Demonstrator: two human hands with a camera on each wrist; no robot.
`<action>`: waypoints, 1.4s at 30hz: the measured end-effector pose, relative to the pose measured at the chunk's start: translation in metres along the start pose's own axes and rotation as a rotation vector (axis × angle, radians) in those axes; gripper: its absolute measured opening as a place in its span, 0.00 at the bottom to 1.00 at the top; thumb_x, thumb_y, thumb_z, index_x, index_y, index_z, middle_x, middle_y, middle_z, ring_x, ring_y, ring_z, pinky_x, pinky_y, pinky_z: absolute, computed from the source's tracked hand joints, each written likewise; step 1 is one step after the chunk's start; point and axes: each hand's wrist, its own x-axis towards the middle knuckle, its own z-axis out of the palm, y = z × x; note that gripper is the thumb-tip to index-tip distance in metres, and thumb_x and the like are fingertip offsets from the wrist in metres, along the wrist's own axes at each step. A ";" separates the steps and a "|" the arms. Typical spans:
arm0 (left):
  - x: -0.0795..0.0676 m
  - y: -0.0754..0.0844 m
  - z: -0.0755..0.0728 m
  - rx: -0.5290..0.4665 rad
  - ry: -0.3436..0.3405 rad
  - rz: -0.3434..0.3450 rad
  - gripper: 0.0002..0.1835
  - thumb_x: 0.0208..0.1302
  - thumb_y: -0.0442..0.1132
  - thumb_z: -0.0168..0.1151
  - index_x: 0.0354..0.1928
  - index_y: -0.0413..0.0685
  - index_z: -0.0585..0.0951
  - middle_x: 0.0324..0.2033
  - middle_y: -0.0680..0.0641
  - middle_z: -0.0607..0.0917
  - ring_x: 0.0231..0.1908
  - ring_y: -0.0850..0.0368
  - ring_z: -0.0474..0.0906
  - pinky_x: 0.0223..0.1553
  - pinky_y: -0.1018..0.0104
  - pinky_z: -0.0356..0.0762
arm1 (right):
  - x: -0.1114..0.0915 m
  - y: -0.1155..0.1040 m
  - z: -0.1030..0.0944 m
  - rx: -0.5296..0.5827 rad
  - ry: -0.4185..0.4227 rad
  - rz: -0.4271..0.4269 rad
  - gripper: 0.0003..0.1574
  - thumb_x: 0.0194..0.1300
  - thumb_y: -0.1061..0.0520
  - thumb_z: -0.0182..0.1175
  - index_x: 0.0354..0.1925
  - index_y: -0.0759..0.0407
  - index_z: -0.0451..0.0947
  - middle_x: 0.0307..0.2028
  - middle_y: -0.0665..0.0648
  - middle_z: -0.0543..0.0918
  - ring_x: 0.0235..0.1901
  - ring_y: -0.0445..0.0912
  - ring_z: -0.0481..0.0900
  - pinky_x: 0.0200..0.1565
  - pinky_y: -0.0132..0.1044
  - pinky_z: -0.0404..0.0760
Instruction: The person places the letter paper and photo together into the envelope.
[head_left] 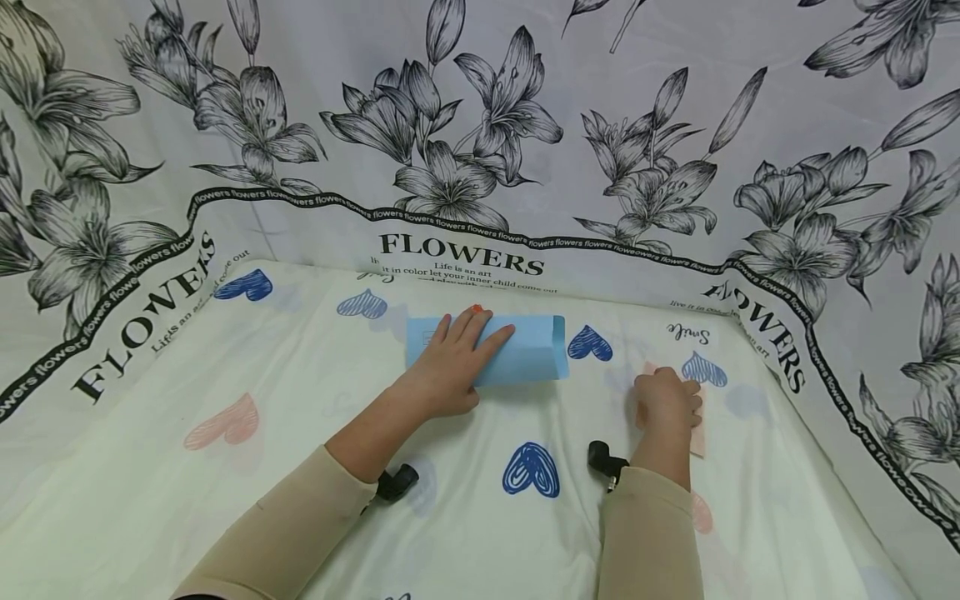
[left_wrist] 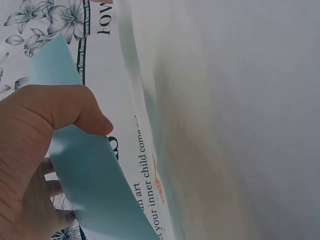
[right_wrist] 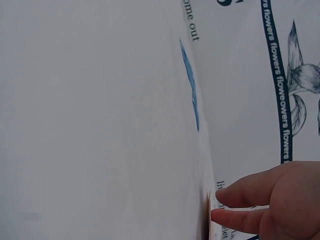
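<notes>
My left hand (head_left: 453, 358) lies over a light blue paper envelope (head_left: 525, 354), its flap at the right end. In the left wrist view, the thumb (left_wrist: 95, 112) is on one face of the blue envelope (left_wrist: 100, 180), with fingers behind the other, so the hand grips it. To the right, my right hand (head_left: 666, 404) curls over a pink piece of paper (head_left: 697, 437) lying on the cloth. The hand covers most of it. In the right wrist view, thumb and finger tips (right_wrist: 227, 195) meet at the pink paper's thin edge (right_wrist: 211, 227).
A white cloth (head_left: 450, 533) printed with blue and pink hearts covers the surface. White curtain-like fabric (head_left: 637, 42) with black flowers rises behind and at both sides. A black wrist camera mount (head_left: 397, 482) sits by the left sleeve, another (head_left: 600, 457) by the right.
</notes>
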 end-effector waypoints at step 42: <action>0.001 0.002 0.000 -0.006 -0.020 -0.004 0.54 0.52 0.37 0.71 0.80 0.55 0.55 0.75 0.36 0.54 0.76 0.34 0.45 0.72 0.33 0.48 | -0.004 0.004 -0.003 -0.047 0.082 0.080 0.34 0.65 0.56 0.55 0.61 0.79 0.64 0.62 0.85 0.52 0.62 0.76 0.52 0.62 0.71 0.55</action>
